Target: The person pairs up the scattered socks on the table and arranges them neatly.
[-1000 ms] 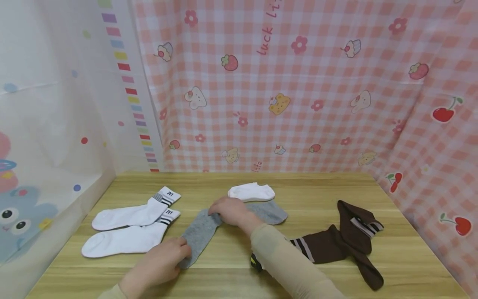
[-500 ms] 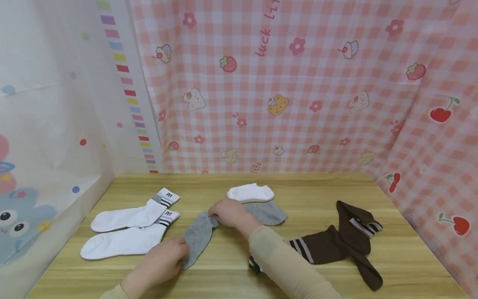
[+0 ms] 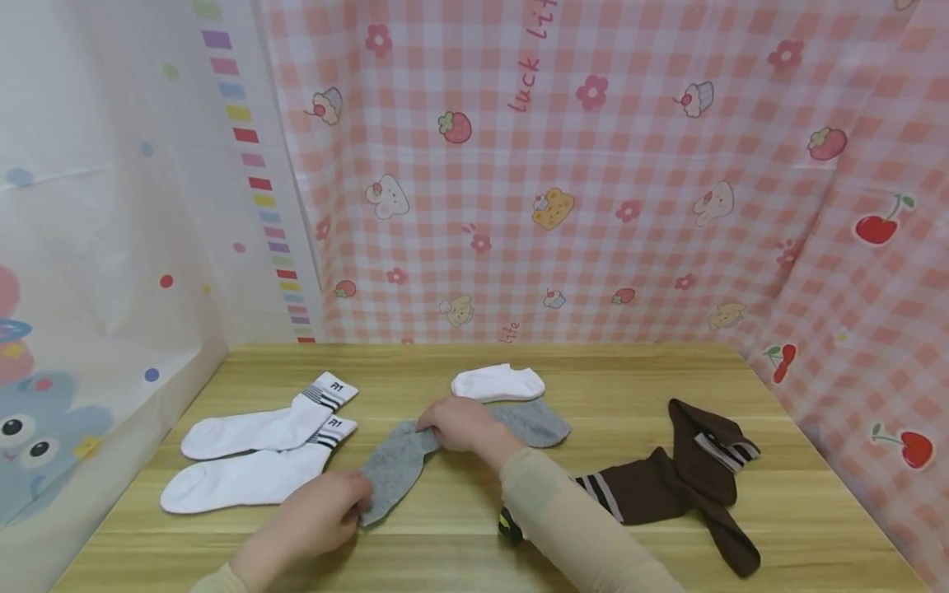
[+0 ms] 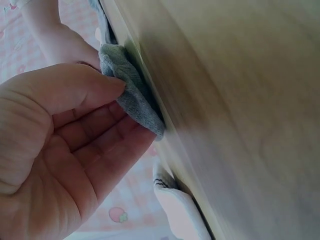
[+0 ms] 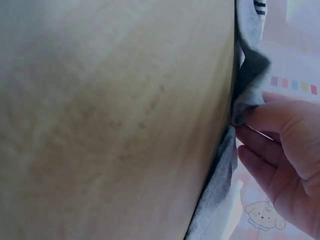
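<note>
A grey sock (image 3: 401, 469) stretches slantwise between my two hands, low over the table. At its near end, my left hand (image 3: 315, 515) pinches the edge between thumb and fingers; the left wrist view shows the sock's folded opening (image 4: 131, 90) there. My right hand (image 3: 461, 424) pinches the far end, and in the right wrist view the cloth (image 5: 252, 82) bunches at the thumb tip. A second grey sock (image 3: 534, 422) lies just right of my right hand, partly hidden behind it. Directly behind sits a white ankle sock (image 3: 498, 382).
Two white crew socks (image 3: 237, 480) with black stripes lie on the left. Brown striped socks (image 3: 652, 487) lie tangled at the right, partly under my right forearm. A dark item with yellow (image 3: 508, 525) shows beside that sleeve. Checked cloth (image 3: 593, 247) hangs behind the wooden table (image 3: 638, 371).
The grey sock between my hands has shifted a little and its near end looks shorter and slightly higher. Both hands keep nearly the same place; the other socks stay put.
</note>
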Tool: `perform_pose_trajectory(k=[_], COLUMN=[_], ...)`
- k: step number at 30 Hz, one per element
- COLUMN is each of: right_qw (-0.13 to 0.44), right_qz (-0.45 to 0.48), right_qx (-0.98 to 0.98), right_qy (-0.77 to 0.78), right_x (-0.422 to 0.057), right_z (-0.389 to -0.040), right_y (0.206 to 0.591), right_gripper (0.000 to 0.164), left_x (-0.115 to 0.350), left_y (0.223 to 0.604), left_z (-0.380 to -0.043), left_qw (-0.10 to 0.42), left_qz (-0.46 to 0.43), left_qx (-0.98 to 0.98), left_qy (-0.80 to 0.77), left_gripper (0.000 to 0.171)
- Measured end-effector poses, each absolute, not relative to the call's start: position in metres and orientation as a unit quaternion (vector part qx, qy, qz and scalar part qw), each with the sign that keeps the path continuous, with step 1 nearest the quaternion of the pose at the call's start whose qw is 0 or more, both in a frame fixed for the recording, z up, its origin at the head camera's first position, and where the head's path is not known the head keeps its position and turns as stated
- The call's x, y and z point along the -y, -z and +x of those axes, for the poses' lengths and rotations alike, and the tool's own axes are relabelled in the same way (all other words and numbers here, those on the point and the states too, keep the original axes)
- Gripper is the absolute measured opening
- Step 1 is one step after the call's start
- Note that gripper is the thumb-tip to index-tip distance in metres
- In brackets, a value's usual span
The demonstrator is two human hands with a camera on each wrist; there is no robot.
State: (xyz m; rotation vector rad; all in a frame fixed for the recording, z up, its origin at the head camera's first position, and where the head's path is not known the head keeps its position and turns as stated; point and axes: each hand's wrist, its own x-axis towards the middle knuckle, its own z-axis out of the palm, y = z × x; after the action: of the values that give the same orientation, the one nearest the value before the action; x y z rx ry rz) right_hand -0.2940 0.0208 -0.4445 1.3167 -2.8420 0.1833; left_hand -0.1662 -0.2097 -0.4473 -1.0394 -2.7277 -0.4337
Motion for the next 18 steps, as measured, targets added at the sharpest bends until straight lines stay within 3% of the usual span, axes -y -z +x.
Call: perform_pose_trajectory(k=[18], right_qw=[-0.032], right_qz=[0.488], right_qx=[0.869], right_qy=[-0.071], right_x=[-0.035], right_z=[-0.289], right_y=[0.438], right_gripper=[0.045], left_x=[0.215], left_y=[0.444], left_z=[-0.168], left_qw=[0.065], left_qz=[-0.348], left_qx=[0.915], left_qy=[0.192], left_gripper=[0.028])
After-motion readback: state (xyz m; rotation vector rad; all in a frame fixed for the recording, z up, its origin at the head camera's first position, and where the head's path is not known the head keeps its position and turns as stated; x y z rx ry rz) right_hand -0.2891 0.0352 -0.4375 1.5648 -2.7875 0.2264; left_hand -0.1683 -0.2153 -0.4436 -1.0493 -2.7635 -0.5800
